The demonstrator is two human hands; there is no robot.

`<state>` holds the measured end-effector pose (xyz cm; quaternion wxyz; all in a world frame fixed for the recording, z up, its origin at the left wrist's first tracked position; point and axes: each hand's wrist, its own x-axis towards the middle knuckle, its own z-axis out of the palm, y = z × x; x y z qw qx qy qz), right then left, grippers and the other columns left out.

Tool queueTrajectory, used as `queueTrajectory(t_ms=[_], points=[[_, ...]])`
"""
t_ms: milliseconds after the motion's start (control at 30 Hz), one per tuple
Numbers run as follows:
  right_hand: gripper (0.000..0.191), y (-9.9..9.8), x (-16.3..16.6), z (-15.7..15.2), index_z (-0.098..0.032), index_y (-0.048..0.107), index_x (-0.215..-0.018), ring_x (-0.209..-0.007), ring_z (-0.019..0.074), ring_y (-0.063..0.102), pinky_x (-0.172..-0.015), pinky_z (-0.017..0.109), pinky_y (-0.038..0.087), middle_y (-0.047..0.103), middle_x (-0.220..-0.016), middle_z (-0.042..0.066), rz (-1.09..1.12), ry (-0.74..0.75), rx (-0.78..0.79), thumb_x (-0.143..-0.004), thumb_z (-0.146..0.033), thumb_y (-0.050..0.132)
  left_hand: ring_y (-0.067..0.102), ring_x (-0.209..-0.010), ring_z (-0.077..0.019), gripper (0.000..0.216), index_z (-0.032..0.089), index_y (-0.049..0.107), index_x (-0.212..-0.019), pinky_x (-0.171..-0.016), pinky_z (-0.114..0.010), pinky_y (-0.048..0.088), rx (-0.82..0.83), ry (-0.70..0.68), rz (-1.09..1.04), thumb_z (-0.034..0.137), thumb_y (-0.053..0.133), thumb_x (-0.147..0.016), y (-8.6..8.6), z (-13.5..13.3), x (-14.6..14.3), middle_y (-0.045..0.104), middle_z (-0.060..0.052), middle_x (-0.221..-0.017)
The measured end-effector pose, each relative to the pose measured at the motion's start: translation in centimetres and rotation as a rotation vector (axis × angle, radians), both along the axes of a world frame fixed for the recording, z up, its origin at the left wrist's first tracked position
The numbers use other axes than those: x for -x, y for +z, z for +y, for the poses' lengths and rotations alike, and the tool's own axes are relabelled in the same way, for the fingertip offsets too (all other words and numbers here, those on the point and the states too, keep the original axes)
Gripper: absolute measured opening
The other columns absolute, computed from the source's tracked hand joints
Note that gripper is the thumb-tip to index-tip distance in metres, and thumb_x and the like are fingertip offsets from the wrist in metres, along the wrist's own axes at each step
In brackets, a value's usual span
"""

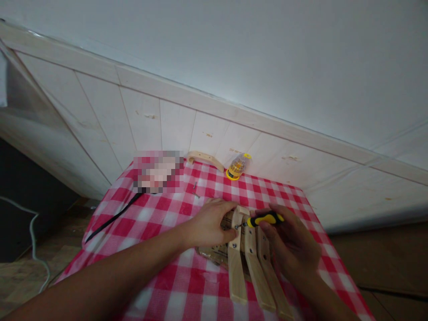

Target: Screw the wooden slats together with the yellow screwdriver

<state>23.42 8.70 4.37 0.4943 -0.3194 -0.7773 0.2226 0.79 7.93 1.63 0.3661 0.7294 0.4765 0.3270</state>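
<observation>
A wooden assembly of light slats (249, 263) lies on the red-and-white checked tablecloth (157, 214). My left hand (210, 223) rests curled on its upper end and holds it down. My right hand (287, 243) grips a small yellow-and-black screwdriver (264, 219), whose tip points left at a screw on the top of a slat. A clear plastic bag (214, 253) lies partly under the wood.
At the table's far edge lie a curved wooden piece (204, 158) and a yellow-capped clear bit holder (238, 166). Loose screws (195, 189) sit near them. A black strap (113, 218) trails left. White panelled wall behind; floor and a white cable at left.
</observation>
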Motion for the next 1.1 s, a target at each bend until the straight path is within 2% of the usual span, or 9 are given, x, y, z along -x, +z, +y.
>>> queueTrajectory(t_ms=[367, 567, 1100], points=[[0.044, 0.2, -0.52, 0.23, -0.033, 0.067, -0.146, -0.102, 0.0236, 0.083, -0.091, 0.039, 0.072, 0.082, -0.119, 0.008, -0.081, 0.125, 0.079, -0.105, -0.016, 0.067, 0.069, -0.109, -0.0336, 0.044, 0.019, 0.074, -0.119, -0.097, -0.044, 0.053, -0.003, 0.003, 0.024, 0.027, 0.078, -0.076, -0.09, 0.04, -0.05, 0.077, -0.011, -0.117], [0.047, -0.19, -0.26, 0.37, -0.037, 0.066, -0.147, -0.1, 0.0211, 0.084, -0.09, 0.034, 0.071, 0.082, -0.118, 0.005, -0.055, 0.069, 0.067, -0.104, -0.017, 0.071, 0.068, -0.116, -0.0352, 0.05, 0.019, 0.072, -0.125, -0.104, -0.048, 0.051, -0.011, 0.003, -0.003, 0.028, 0.077, -0.077, -0.55, 0.12, -0.07, 0.077, -0.012, -0.125], [0.044, 0.11, 0.05, 0.42, -0.034, 0.071, -0.137, -0.091, 0.0196, 0.084, -0.083, 0.029, 0.072, 0.084, -0.11, 0.001, -0.071, -0.006, 0.006, -0.098, -0.016, 0.077, 0.069, -0.112, -0.0344, 0.041, 0.02, 0.074, -0.117, -0.098, -0.046, 0.053, -0.017, 0.008, 0.007, 0.026, 0.077, -0.077, -0.43, 0.11, -0.13, 0.077, -0.011, -0.118]])
